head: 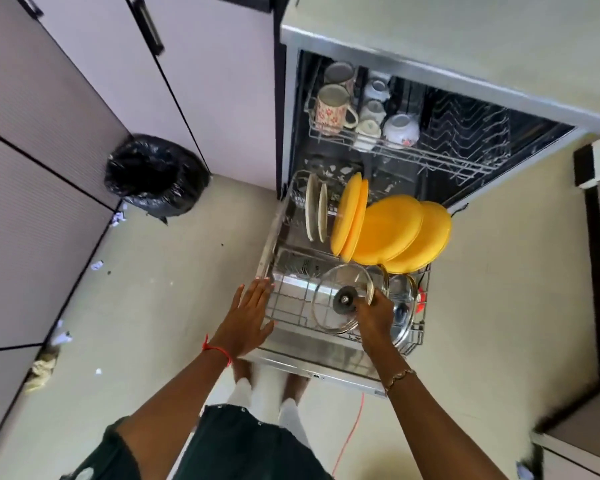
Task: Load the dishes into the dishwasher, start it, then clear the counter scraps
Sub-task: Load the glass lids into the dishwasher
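The dishwasher stands open with both racks pulled out. My right hand [374, 315] grips a glass pot lid [340, 285] near its black knob, holding it tilted over the front of the lower rack [288, 306]. A second glass lid [404, 306] lies just behind my right hand. My left hand [250, 315] is flat with straight fingers, resting on the rack's front left corner. Several yellow plates [385, 230] and two white plates [316, 211] stand upright in the lower rack. Mugs [331, 109] and white cups [400, 129] fill the upper rack [465, 157].
A bin lined with a black bag [155, 174] stands on the floor to the left, against the cabinets. Paper scraps [61, 337] litter the floor along the left wall. The countertop [465, 32] runs above the dishwasher. An orange cord [352, 431] trails on the floor.
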Available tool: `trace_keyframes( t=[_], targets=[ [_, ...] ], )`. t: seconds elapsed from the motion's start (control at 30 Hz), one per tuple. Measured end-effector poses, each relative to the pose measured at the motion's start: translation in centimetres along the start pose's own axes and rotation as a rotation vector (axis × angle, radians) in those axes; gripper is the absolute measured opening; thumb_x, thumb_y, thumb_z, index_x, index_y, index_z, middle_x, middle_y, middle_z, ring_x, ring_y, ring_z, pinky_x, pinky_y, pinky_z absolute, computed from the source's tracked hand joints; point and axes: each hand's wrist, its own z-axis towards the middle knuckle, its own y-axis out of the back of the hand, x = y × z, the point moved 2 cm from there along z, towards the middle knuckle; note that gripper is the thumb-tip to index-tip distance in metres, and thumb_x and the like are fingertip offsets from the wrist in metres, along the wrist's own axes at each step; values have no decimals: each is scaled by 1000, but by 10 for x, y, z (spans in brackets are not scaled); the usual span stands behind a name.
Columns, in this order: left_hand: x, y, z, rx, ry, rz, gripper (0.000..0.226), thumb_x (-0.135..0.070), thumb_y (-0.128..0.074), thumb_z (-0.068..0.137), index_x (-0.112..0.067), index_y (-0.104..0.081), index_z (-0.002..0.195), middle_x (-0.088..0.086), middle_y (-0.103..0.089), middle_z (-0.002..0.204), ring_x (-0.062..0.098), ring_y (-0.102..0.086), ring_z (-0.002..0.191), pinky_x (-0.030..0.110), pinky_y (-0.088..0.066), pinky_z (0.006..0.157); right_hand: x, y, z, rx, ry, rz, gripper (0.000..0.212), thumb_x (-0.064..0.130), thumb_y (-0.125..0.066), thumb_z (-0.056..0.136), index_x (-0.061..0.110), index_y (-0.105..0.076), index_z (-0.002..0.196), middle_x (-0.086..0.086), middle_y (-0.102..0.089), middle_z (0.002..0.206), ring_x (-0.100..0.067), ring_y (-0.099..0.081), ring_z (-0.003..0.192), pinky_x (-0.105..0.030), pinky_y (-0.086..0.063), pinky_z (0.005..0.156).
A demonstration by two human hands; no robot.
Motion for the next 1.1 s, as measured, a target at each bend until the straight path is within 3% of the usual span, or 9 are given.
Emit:
trace_keyframes(
  t=[0.23,0.33,0.43,0.57,0.77,0.83,1.0,1.1],
  targets=[
    [-5,-74,40,97,-23,73,70,-38,-40,98,-8,-2,149,14,5,157,33,7,145,44,10,116,-61,-2,61,-112,130,-169,12,1,-58,87,-6,-64,94,-22,-66,92,-28,-60,83,-30,-44,70],
    [4,-113,64,112,-25,72,70,-41,-35,100,-10,4,148,12,14,155,32,12,145,43,10,116,-85,-20,88,-105,192,-259,12,-1,-54,89,-7,-62,95,-23,-64,92,-23,-56,78,-32,-45,69],
    [14,-152,81,188,-45,155,68,-45,-23,101,-11,15,147,9,25,150,28,23,141,39,15,115,-106,-37,111,-124,225,-318,12,1,-53,89,-7,-61,89,-24,-63,87,-30,-57,75,-36,-43,63],
    [22,-187,94,237,-93,153,67,-45,-22,101,-13,17,145,9,23,152,27,22,142,40,15,115,-120,-57,134,-120,299,-393,18,5,-53,90,-10,-59,80,-23,-60,76,-25,-51,66,-28,-32,58],
    [37,-215,114,290,-113,118,65,-43,-22,101,-17,20,143,7,29,147,23,29,135,37,14,115,-133,-83,158,-113,340,-496,22,10,-52,93,-8,-58,82,-10,-50,68,-10,-40,52,-9,-31,43],
    [40,-220,118,309,-118,87,64,-42,-22,102,-17,17,145,7,28,148,23,29,135,36,14,114,-137,-91,163,-93,319,-549,26,15,-50,95,-8,-59,87,-12,-53,74,-18,-47,62,-14,-24,46],
    [42,-227,122,362,-143,80,60,-38,-22,103,-18,11,149,8,20,155,23,18,144,35,15,114,-145,-113,170,-23,302,-595,26,16,-50,94,-7,-59,90,-23,-62,88,-34,-62,79,-36,-49,64],
    [46,-233,119,388,-150,117,59,-38,-21,103,-20,10,149,7,18,157,24,15,145,37,12,116,-149,-122,170,-31,307,-644,26,16,-49,95,-8,-59,93,-23,-60,93,-34,-60,83,-34,-46,67]
  ],
)
